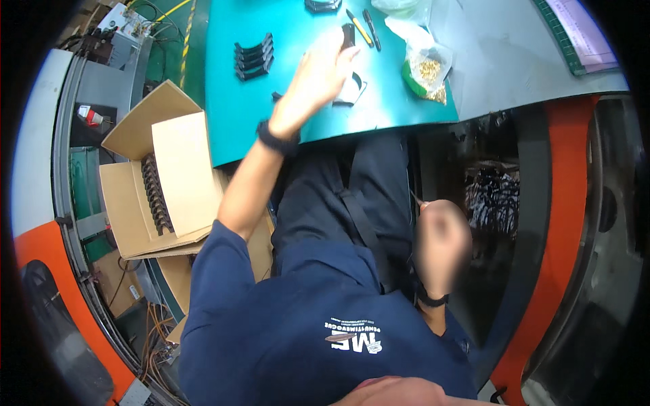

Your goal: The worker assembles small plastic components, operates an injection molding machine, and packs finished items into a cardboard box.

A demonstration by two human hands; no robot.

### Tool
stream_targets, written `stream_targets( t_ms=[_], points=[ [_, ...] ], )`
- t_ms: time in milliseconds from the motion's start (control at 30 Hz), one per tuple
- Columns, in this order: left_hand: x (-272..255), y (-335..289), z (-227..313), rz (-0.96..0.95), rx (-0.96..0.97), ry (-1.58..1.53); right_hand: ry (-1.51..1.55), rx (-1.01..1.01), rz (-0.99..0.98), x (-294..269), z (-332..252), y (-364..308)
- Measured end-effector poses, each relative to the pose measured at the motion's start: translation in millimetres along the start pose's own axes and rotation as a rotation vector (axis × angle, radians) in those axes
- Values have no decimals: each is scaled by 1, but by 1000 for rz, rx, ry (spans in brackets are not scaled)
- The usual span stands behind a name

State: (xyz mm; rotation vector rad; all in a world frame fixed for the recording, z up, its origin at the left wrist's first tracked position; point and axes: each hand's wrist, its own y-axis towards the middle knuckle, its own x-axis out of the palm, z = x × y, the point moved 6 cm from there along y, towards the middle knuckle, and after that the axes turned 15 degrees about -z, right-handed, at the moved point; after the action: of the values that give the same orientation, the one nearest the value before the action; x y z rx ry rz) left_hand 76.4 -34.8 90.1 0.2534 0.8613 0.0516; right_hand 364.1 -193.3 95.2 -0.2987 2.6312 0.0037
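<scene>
My left hand (317, 76) reaches out over the green mat (230, 115), fingers stretched and blurred by motion. Its fingertips are at a small dark part (348, 34). A black frame-shaped part (355, 91) lies just under the palm's right side. A black band sits on that wrist. My right hand (441, 245) rests low by my lap below the table edge, curled like a fist. A thin pointed tool (414, 197) sticks out at its upper left. The hand itself is blurred.
A stack of black curved parts (254, 57) lies on the mat's left. A yellow-handled tool (359, 28), a black pen (371, 28) and a bag of small brass pieces (428, 70) lie to the right. An open cardboard box (176, 176) with black parts stands left.
</scene>
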Motion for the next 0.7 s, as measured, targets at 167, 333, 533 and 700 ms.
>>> stream_targets(
  t_ms=[167,333,533,700],
  points=[
    [26,92,-96,-44,142,280,-9,33,-13,-1,17,1],
    [61,131,-148,-177,58,318,14,144,18,-8,44,2],
    [49,140,-151,-20,1,585,-1,196,-8,-13,58,18],
    [29,121,-115,89,-139,464,-70,171,-17,-15,56,29]
  ],
)
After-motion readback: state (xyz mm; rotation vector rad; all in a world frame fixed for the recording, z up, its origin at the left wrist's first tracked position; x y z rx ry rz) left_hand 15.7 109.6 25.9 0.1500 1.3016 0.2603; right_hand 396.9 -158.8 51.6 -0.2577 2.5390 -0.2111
